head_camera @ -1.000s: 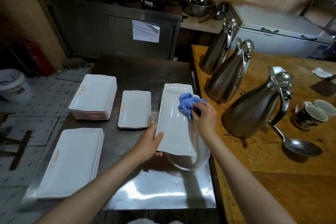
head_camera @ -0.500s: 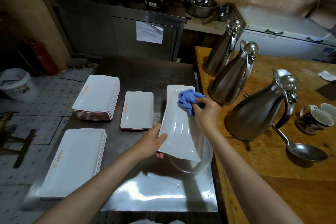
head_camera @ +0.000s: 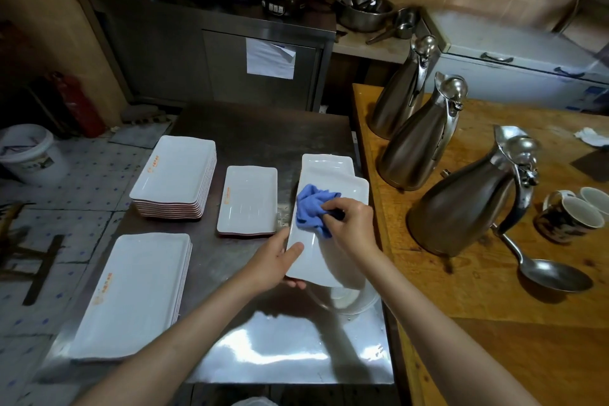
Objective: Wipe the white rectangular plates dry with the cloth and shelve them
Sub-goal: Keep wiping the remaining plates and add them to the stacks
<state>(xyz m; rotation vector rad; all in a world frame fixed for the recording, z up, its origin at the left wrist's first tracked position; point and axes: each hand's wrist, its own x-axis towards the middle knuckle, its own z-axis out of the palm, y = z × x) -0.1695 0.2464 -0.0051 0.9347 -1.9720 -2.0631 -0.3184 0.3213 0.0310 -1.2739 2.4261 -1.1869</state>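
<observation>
My left hand point(head_camera: 278, 262) grips the near left edge of a white rectangular plate point(head_camera: 321, 257), holding it tilted above the steel table point(head_camera: 263, 349). My right hand point(head_camera: 351, 224) holds a bunched blue cloth point(head_camera: 311, 208) and presses it onto the plate's middle. Another white plate point(head_camera: 326, 163) lies flat just behind it. Three groups of white plates sit to the left: a tall stack point(head_camera: 176, 176) at the back, a short stack point(head_camera: 247, 201) beside it, and a large stack point(head_camera: 135, 293) at the near left.
A clear glass dish point(head_camera: 349, 301) sits under the held plate. On the wooden table point(head_camera: 494, 323) to the right stand three steel jugs point(head_camera: 461, 204), a ladle point(head_camera: 543, 273) and two mugs point(head_camera: 573, 214). Steel cabinet point(head_camera: 211, 53) with pots stands behind.
My right hand has drawn the cloth down and left from the plate's far end to its middle. The held plate has shifted nearer, uncovering the plate lying behind it.
</observation>
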